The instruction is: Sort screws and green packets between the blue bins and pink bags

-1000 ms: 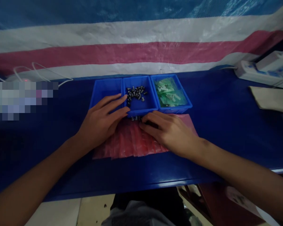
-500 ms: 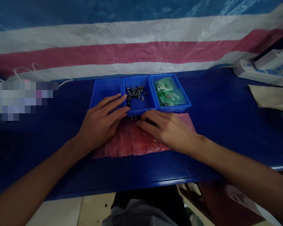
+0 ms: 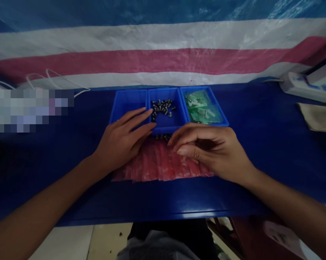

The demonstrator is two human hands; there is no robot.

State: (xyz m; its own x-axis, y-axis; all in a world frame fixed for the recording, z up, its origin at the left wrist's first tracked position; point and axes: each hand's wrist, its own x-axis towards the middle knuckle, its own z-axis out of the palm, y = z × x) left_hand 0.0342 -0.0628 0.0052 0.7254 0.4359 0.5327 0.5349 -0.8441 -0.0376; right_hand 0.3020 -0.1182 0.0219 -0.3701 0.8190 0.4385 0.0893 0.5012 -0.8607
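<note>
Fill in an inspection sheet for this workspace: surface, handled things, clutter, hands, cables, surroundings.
Surface: blue table.
Handled things: red bags overlapping before three blue trays; dark screws in the middle tray and along its front; green packets in the right tray.
Clutter: beige item, right.
Hands: left hand spread at the left and middle trays; right hand over the bags, fingers bent, grip unclear.
Cables: white cable, rear left; power strip, right.
Surroundings: striped sheet behind.

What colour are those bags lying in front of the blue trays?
The bags are pinkish red; the head view, the only one, shows them.
</note>
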